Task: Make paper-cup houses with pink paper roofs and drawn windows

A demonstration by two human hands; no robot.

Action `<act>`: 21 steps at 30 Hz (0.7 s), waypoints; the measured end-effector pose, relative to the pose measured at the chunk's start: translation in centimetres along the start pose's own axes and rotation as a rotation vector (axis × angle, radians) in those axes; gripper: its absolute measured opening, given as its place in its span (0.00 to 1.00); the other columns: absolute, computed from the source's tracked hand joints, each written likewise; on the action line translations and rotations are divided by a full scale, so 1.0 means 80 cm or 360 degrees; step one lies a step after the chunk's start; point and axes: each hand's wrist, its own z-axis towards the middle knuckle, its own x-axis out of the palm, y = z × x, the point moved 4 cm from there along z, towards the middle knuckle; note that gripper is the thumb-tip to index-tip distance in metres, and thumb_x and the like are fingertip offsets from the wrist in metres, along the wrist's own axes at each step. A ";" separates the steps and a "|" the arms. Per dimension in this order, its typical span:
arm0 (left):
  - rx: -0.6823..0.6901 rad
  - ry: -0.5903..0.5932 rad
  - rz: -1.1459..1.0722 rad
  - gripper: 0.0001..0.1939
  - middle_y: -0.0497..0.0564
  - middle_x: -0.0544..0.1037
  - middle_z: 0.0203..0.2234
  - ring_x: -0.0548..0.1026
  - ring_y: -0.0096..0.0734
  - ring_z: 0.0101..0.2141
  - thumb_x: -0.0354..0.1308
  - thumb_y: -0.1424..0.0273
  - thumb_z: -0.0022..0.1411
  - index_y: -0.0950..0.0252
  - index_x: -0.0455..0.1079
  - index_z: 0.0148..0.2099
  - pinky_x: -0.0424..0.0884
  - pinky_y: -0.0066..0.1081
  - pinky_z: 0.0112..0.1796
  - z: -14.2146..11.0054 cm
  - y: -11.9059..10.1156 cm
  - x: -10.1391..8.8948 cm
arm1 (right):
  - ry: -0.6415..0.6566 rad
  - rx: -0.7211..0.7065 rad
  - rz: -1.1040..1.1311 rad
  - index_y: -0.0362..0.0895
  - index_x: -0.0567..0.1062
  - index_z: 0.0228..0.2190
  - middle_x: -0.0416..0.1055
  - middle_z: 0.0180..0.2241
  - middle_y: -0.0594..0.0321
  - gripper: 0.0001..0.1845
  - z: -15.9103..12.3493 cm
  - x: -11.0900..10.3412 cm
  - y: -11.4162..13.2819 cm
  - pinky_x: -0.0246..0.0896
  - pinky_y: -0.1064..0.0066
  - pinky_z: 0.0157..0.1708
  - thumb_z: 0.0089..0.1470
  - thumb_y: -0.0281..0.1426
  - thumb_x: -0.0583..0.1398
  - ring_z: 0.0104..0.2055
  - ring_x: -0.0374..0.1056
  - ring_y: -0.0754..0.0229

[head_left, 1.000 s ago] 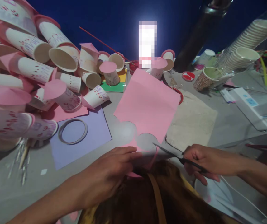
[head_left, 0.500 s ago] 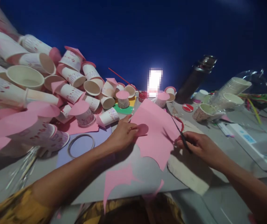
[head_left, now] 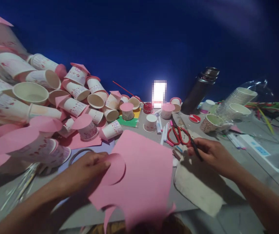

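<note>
My left hand (head_left: pixel 90 165) pinches the edge of a pink paper circle (head_left: pixel 116 167), which lies over a larger pink paper sheet (head_left: pixel 141 175). The sheet has curved cut-outs along its near edge. A slim black stick like a pen (head_left: pixel 196 149) is gripped in my right hand (head_left: pixel 209 156), above the table right of the sheet. Just beyond its tip lie red-handled scissors (head_left: pixel 185 136), apart from my fingers as far as I can see. Under my right hand is a pale cloth (head_left: pixel 195 188).
Many decorated paper cups (head_left: pixel 77 89) with pink paper tops crowd the left. A dark flask (head_left: pixel 198 91), stacked cups (head_left: pixel 242 97) and a white box (head_left: pixel 258 152) stand right. Markers (head_left: pixel 163 133) and a small white cup (head_left: pixel 151 123) lie past the sheet; a tape ring (head_left: pixel 80 152) sits left.
The pink sheet has come nearer and lower, uncovering the scissors, markers and small cup. My left hand has moved left and nearer with the circle. My right hand stays near its place.
</note>
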 end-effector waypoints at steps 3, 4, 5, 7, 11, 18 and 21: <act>-0.0020 0.0121 0.0260 0.18 0.47 0.68 0.19 0.68 0.35 0.23 0.54 0.56 0.59 0.61 0.67 0.23 0.62 0.30 0.25 0.008 0.003 0.014 | 0.0126 -0.0144 -0.0118 0.45 0.76 0.28 0.71 0.24 0.64 0.18 0.020 0.018 0.028 0.53 0.70 0.27 0.59 0.46 0.58 0.27 0.62 0.60; 0.0049 0.0070 0.0348 0.17 0.50 0.73 0.23 0.71 0.38 0.26 0.53 0.58 0.60 0.62 0.71 0.25 0.65 0.32 0.28 0.010 -0.002 0.013 | 0.0159 -0.0184 -0.0167 0.45 0.75 0.27 0.71 0.24 0.64 0.18 0.026 0.025 0.038 0.52 0.70 0.28 0.60 0.45 0.58 0.27 0.62 0.60; 0.0144 -0.0056 0.0427 0.16 0.52 0.77 0.29 0.74 0.41 0.31 0.53 0.59 0.61 0.62 0.74 0.28 0.67 0.33 0.32 0.009 -0.010 0.006 | 0.0189 -0.0213 -0.0217 0.45 0.75 0.27 0.71 0.24 0.65 0.17 0.033 0.031 0.047 0.52 0.70 0.28 0.60 0.44 0.59 0.26 0.63 0.61; 0.0324 -0.0337 0.0449 0.15 0.54 0.81 0.40 0.77 0.46 0.41 0.54 0.60 0.63 0.61 0.79 0.35 0.70 0.37 0.39 0.006 -0.029 -0.009 | 0.0237 -0.0271 -0.0356 0.44 0.75 0.27 0.74 0.25 0.63 0.14 0.045 0.046 0.063 0.51 0.70 0.28 0.59 0.40 0.60 0.28 0.65 0.60; 0.0338 -0.0105 -0.0434 0.16 0.55 0.82 0.34 0.78 0.44 0.37 0.60 0.56 0.64 0.64 0.79 0.38 0.74 0.38 0.39 0.019 -0.053 0.014 | 0.0463 -0.0312 -0.0754 0.44 0.78 0.32 0.80 0.32 0.56 0.05 0.056 0.088 0.076 0.48 0.69 0.29 0.56 0.32 0.62 0.33 0.73 0.55; 0.0118 0.0316 -0.1746 0.16 0.59 0.82 0.29 0.80 0.43 0.32 0.67 0.61 0.60 0.71 0.78 0.42 0.75 0.40 0.39 0.083 -0.032 0.130 | 0.0283 -0.0277 -0.0873 0.43 0.75 0.42 0.81 0.41 0.50 0.10 0.053 0.132 0.078 0.49 0.66 0.31 0.60 0.34 0.63 0.41 0.76 0.48; 0.0152 0.0191 -0.1702 0.16 0.58 0.83 0.29 0.80 0.43 0.35 0.68 0.60 0.60 0.71 0.79 0.38 0.73 0.37 0.39 0.090 -0.014 0.136 | 0.0302 -0.0348 -0.0726 0.43 0.74 0.42 0.79 0.41 0.52 0.09 0.055 0.136 0.073 0.53 0.66 0.35 0.61 0.33 0.62 0.42 0.74 0.49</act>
